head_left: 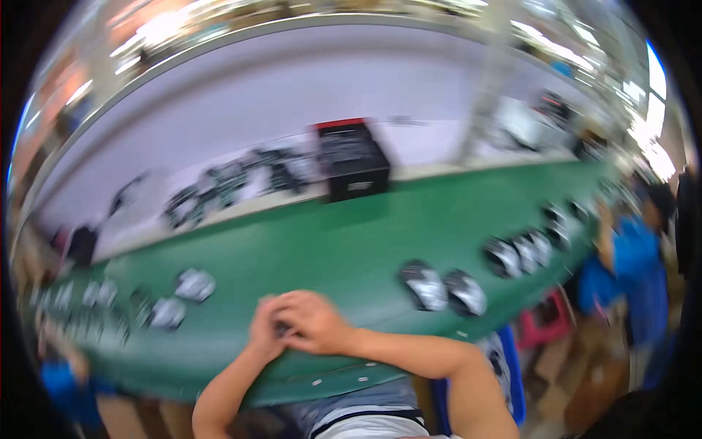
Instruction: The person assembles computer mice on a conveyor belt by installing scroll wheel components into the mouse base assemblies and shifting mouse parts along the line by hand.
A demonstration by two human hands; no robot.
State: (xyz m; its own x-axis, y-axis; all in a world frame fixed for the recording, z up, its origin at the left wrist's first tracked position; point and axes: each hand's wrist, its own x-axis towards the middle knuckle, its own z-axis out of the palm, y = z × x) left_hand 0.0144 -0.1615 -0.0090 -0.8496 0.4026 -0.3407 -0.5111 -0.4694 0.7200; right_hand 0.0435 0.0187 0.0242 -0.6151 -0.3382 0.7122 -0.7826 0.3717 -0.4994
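My forearms (pixel 409 353) lie nearest; the fingers of my left hand (pixel 265 325) and right hand (pixel 318 322) close around a small dark piece (pixel 281 328), mostly hidden, over the bench (pixel 314 245). I'd judge it light, stiff, best pinched by its edges. Beyond, a black-and-red box (pixel 356 162) bears marks too blurred to read.

My piece (pixel 281 328) is dark, my bench (pixel 307 249) green, my white shirt (pixel 369 427) dark-striped, the box (pixel 358 155) black with a red edge, the stool (pixel 523 333) pink.
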